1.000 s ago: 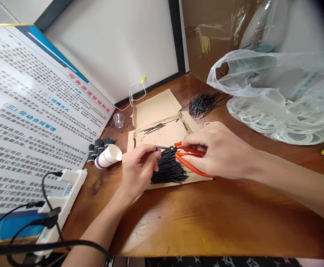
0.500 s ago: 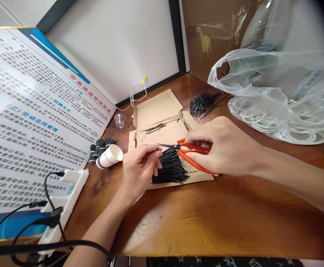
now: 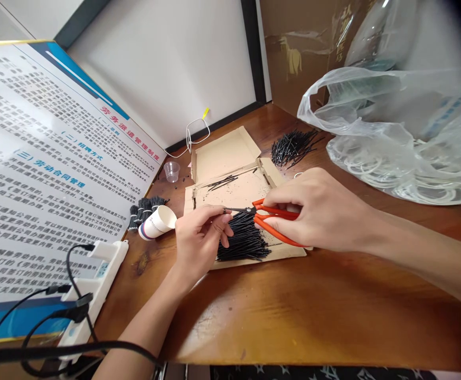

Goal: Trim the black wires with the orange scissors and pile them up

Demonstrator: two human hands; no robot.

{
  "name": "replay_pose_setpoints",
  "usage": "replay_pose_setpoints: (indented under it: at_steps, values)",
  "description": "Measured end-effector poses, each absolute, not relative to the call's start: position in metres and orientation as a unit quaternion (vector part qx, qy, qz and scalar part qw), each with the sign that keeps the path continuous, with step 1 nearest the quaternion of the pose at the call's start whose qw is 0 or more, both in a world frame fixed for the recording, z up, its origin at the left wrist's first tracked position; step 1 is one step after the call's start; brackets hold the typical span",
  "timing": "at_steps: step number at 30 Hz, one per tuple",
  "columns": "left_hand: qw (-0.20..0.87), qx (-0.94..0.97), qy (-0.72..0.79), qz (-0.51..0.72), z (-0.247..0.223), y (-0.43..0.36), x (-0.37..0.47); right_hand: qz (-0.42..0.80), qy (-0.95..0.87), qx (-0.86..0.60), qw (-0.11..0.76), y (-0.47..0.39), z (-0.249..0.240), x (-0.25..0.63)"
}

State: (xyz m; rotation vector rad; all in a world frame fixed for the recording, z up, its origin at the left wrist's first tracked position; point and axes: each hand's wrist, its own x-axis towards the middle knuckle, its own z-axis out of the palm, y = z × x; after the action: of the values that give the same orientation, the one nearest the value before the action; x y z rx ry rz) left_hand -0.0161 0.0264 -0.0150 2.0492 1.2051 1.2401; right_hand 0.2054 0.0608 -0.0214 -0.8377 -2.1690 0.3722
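My right hand (image 3: 313, 208) is closed around the red-orange handles of a pair of scissors (image 3: 272, 227). The dark blades point left and their tips reach the fingertips of my left hand (image 3: 202, 237). Thumb and forefinger of that hand are pinched on a small dark bit that looks like the end of a black wire, mostly hidden by the fingers. Just below and behind both hands, a thick pile of short black wires (image 3: 246, 240) lies on an opened flat cardboard box (image 3: 242, 192). A few loose black wires (image 3: 222, 182) and dark crumbs are scattered farther up on the cardboard.
Beyond the box lies another heap of black wires (image 3: 293, 148). A paper cup (image 3: 157, 222) lies tipped beside tied black bundles (image 3: 145, 207), near a clear plastic cup (image 3: 171, 171). A plastic bag of white loops (image 3: 404, 169) sits right; a power strip (image 3: 99, 290) stands left.
The scissor blades have closed in on my left fingertips, with the handles slightly nearer each other. The whole view has shifted a little; both hands otherwise stay in place.
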Motion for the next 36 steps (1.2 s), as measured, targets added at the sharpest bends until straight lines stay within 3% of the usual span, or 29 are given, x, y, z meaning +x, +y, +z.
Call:
replay_pose_setpoints:
  at_steps: [36]
  values:
    - [0.207, 0.764, 0.435, 0.429, -0.0160, 0.0265, -0.0203, 0.145, -0.860, -0.347, 0.345, 0.0609, -0.0156, 0.2088]
